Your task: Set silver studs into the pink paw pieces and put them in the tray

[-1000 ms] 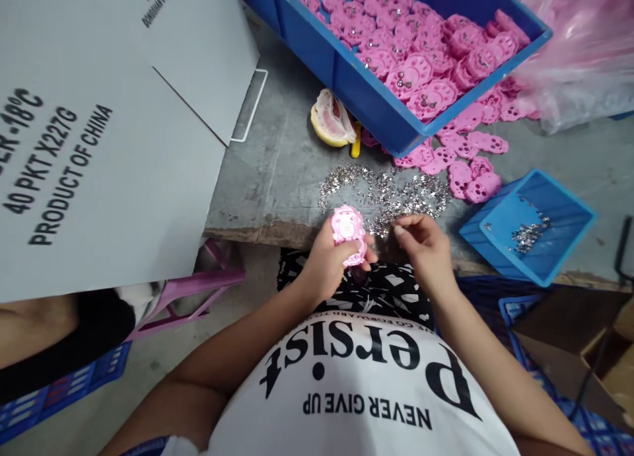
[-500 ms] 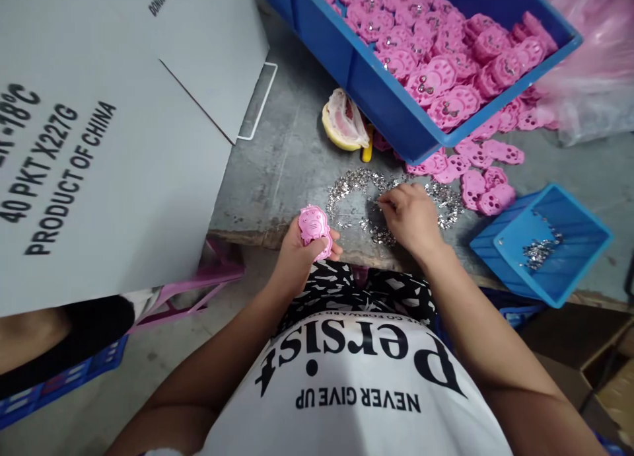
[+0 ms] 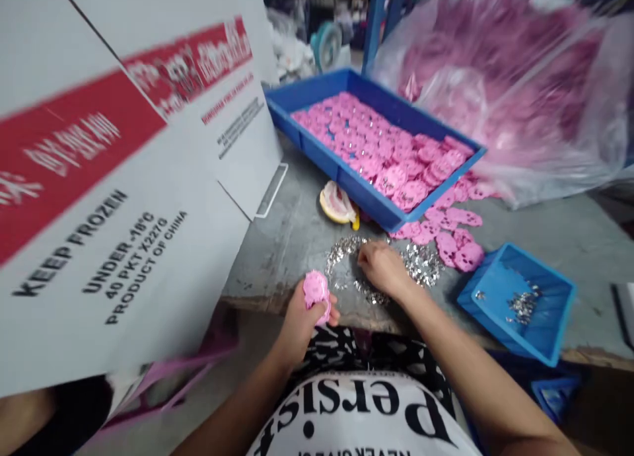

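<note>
white printed t-shirt, bare forearms

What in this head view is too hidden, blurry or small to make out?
- Right hand: its fingertips cover the small silver parts beneath, so whether it pinches one is unclear.
- Pink piece: the left hand wraps it; its details are blurred.
- Clear bag: motion blur smears the pink contents.
- Cardboard box: cut off by the left edge; red lettering unreadable.

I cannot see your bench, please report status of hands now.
Left hand grips pink plastic part. Right hand on pile of small metal pieces. Nothing between them.
</note>
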The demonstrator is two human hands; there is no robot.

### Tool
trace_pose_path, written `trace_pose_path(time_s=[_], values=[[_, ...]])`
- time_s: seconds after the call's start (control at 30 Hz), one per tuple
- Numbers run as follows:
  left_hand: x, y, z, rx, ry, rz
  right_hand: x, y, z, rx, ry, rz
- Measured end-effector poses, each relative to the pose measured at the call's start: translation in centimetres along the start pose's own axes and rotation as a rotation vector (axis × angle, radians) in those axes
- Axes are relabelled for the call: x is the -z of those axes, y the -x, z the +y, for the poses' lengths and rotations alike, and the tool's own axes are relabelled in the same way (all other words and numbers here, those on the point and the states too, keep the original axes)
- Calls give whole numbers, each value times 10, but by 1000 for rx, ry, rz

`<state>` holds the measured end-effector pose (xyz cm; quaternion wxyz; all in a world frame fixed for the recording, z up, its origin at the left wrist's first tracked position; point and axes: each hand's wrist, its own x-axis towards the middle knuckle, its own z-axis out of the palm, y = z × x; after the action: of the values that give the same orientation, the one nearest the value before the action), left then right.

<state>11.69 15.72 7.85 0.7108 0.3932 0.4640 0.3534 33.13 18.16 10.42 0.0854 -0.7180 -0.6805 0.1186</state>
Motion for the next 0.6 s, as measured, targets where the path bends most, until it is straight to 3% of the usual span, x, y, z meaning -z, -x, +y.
trace_pose_path(time_s=[0.17, 0.3, 0.6], values=[[-13, 5, 7, 42, 102, -78, -6, 41, -12, 282, -507, 136], [-26, 11, 9, 118, 140, -226, -7, 67, -14, 442, -532, 185], [-45, 27, 13, 233, 134, -355, 6, 94, 6, 518, -708, 105]])
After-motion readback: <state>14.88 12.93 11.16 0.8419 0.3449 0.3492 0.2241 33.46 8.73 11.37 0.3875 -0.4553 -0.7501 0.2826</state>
